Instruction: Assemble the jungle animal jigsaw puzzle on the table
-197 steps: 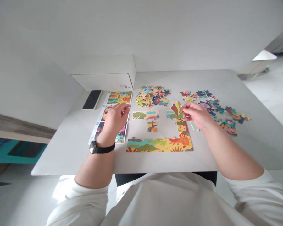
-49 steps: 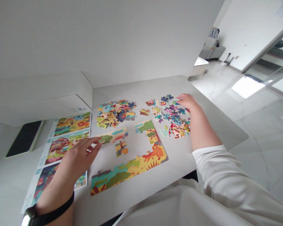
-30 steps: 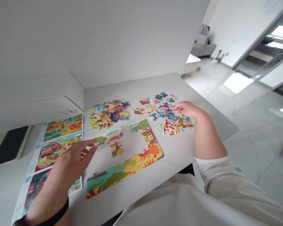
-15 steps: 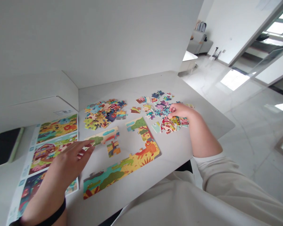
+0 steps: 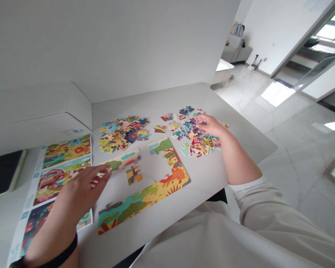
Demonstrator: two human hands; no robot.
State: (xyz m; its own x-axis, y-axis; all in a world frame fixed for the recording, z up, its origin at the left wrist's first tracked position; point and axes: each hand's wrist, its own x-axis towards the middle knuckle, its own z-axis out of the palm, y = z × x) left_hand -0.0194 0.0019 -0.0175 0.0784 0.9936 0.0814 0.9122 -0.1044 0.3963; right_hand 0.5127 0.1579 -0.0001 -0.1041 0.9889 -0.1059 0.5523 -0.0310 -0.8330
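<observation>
My left hand (image 5: 79, 188) lies flat and open on the white table (image 5: 162, 98), fingers over the picture guide sheet (image 5: 58, 167) and pointing at a joined strip of pieces (image 5: 123, 160). My right hand (image 5: 210, 125) rests on the right-hand scatter of loose puzzle pieces (image 5: 197, 137), fingers spread over them, nothing held that I can see. An L-shaped assembled section (image 5: 147, 193) with a lion and crocodile lies near the front edge. A small two-piece block (image 5: 134, 174) sits inside it. A second pile of loose pieces (image 5: 123, 132) lies further back.
A white cardboard box (image 5: 41, 115) stands at the back left. A dark phone (image 5: 2, 173) lies at the left edge. The table's right edge drops to a glossy floor (image 5: 296, 149).
My right hand, which held a piece 6.6 s ago, has moved over the right scatter, drifting back and left in the last half second. The view has swung right. My left hand barely moved.
</observation>
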